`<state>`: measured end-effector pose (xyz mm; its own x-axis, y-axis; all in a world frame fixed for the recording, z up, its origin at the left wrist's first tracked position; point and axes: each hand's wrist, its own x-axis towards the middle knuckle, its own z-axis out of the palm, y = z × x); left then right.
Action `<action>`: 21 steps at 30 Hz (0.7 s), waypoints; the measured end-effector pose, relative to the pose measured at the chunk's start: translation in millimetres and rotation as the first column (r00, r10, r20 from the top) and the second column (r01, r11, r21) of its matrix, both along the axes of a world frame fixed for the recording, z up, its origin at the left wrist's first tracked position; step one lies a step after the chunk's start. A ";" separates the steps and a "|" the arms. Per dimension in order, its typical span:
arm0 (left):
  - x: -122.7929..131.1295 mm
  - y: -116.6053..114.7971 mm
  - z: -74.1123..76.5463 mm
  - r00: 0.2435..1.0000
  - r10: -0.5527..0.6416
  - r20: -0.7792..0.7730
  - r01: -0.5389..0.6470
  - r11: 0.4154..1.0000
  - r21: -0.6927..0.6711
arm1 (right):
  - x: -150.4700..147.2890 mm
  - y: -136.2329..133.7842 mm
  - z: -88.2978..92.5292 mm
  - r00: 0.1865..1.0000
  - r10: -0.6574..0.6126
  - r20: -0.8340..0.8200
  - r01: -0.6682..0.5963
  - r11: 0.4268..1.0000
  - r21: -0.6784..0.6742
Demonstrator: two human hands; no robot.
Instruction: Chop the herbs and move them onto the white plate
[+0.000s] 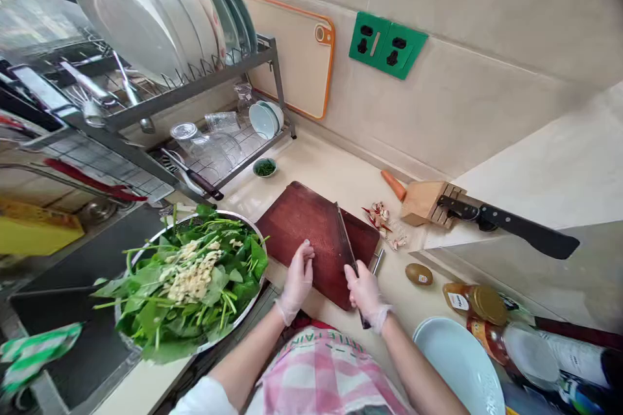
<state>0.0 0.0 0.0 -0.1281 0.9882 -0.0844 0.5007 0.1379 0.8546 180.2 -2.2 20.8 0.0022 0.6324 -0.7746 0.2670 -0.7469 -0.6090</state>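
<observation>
The gloved right hand (366, 295) grips the cleaver (346, 243), blade edge-down on the dark red wooden cutting board (304, 220). The gloved left hand (298, 279), fingers loosely curled and empty, steadies the board's near edge.

Cream counter (335, 172) under red cutting board (311, 224)

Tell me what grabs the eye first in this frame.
The steel bowl heaped with greens and chopped garlic, left of the red board. Both gloved hands meet at the board's near edge: the right hand grips a cleaver, the left hand rests on the wood. Behind, a plate rack and green sockets on the wall.
</observation>
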 end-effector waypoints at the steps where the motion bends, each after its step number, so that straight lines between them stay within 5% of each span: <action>1: 9.5 3.6 -4.7 0.996 -0.073 0.042 0.073 0.997 -0.014 | 6.7 0.7 1.7 1.000 0.008 0.018 -0.009 1.000 0.016; 4: 32.6 14.9 -9.3 0.980 -0.160 0.115 0.164 0.986 -0.024 | 23.6 -2.1 5.6 0.994 0.045 0.100 -0.059 0.988 0.145; 6: 39.1 23.3 3.4 0.985 -0.112 0.128 0.116 0.993 -0.022 | 30.3 -10.0 6.7 0.978 0.066 0.200 -0.126 0.944 0.305; 10: 31.1 41.9 64.5 0.995 0.095 -0.009 -0.092 0.986 0.142 | 31.7 -32.5 4.5 0.943 0.107 0.316 -0.262 0.823 0.503; 13: 22.8 52.9 106.5 0.967 -0.110 -0.228 0.170 0.949 0.264 | 27.7 -43.1 -0.4 0.921 0.163 0.353 -0.348 0.748 0.565; 15: 22.5 56.1 115.4 0.800 -0.398 -0.448 0.508 0.848 0.154 | 25.1 -44.8 -3.0 0.905 0.188 0.381 -0.392 0.718 0.576; 17: 25.9 56.6 108.2 0.518 -0.629 -0.580 0.728 0.680 -0.088 | 23.1 -43.6 -3.3 0.883 0.220 0.415 -0.438 0.706 0.556; 19: 30.5 56.6 92.4 0.280 -0.755 -0.594 0.788 0.534 -0.307 | 22.1 -41.2 -0.8 0.854 0.252 0.455 -0.486 0.701 0.522; 21: 34.7 58.5 76.8 0.129 -0.820 -0.558 0.793 0.423 -0.438 | 21.6 -38.9 3.7 0.819 0.284 0.498 -0.535 0.691 0.486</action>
<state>34.7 58.5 76.8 0.7168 0.5558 -0.4210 0.6829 -0.6816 0.2628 201.8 -41.1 24.5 -0.1769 0.9525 -0.2478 0.7439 -0.0355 -0.6673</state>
